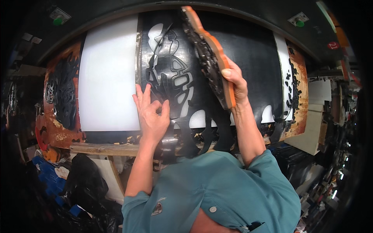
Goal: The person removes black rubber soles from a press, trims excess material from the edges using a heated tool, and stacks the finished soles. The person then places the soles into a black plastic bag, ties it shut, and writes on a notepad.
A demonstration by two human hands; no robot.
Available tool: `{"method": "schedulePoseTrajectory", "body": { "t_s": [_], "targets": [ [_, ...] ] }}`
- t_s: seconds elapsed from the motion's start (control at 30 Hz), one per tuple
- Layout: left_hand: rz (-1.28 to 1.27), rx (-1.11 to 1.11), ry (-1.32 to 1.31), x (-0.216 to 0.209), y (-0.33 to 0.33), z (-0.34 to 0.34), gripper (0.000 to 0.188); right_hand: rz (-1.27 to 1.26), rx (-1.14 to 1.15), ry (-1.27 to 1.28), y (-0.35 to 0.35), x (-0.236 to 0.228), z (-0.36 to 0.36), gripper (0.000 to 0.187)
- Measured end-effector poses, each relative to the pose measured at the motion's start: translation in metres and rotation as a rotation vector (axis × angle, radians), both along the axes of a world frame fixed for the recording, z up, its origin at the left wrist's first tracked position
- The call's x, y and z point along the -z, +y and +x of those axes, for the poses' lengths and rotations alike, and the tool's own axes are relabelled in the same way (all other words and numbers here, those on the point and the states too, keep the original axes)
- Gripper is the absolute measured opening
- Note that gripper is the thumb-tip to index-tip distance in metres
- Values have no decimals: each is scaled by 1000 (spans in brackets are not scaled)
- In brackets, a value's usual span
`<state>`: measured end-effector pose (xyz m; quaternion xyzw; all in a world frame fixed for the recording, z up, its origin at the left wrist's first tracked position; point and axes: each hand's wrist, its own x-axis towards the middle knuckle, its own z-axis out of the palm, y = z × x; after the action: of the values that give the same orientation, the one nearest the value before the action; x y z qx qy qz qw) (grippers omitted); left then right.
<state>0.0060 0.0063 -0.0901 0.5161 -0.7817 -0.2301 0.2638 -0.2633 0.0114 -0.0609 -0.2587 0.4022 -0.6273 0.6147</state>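
Right grip (pixel 235 79) clenched on a wavy board (pixel 210 58), 1 o'clock of centre: orange edge, dark rough face, tilted. Left grip (pixel 152 116), 9 o'clock, fingers curled beside curved cut-outs (pixel 181 72) in smooth black sheet (pixel 252 66); cannot tell if pinching anything. Round red label (pixel 332 46), white print, 2 o'clock.

Teal short-sleeved shirt (pixel 221 182), pale button (pixel 212 209)
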Motion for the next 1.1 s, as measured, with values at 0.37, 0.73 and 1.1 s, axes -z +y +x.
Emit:
{"method": "schedulePoseTrajectory", "body": {
  "t_s": [0.37,0.73,1.1],
  "targets": [
    [-86,-37,15,7,3,-9,69,-5,157,1492,39,17,5,90],
    [-72,1,99,4,2,-6,45,-100,100,1642,46,31,0,101],
    [171,377,238,-25,138,1,6,-349,132,1510,106,63,-23,117]
  ]
}}
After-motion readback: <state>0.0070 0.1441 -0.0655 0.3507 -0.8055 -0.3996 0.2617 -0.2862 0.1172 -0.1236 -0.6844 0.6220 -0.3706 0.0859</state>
